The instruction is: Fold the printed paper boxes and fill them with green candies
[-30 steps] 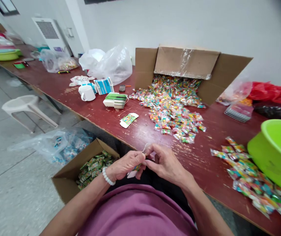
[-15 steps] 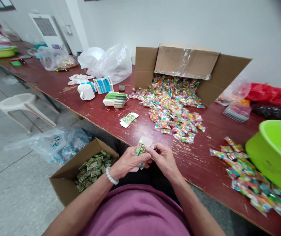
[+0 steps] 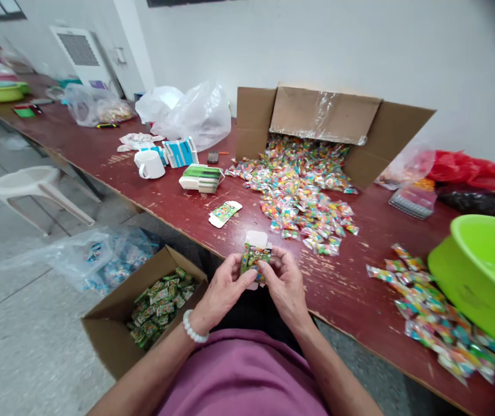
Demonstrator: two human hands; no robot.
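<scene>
The left hand (image 3: pixel 219 289) and right hand (image 3: pixel 289 289) hold a green carton (image 3: pixel 253 257) between their fingers from both sides, probably to steady it, near the surface (image 3: pixel 338 283) edge; its inside is unclear.

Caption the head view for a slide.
Left hand and right hand hold a small green carton beside a red table strewn with colourful packets.

The person's left forearm (image 3: pixel 158 361) and right forearm (image 3: pixel 331 361) slant inward in front of the belly, I see. The left hand (image 3: pixel 221 286) pinches, fingers bent, its thumb (image 3: pixel 246 279) angled inward. The right hand (image 3: pixel 285 283) faces it, likewise pinching, wrist low, thumb pointing up and inward.
</scene>
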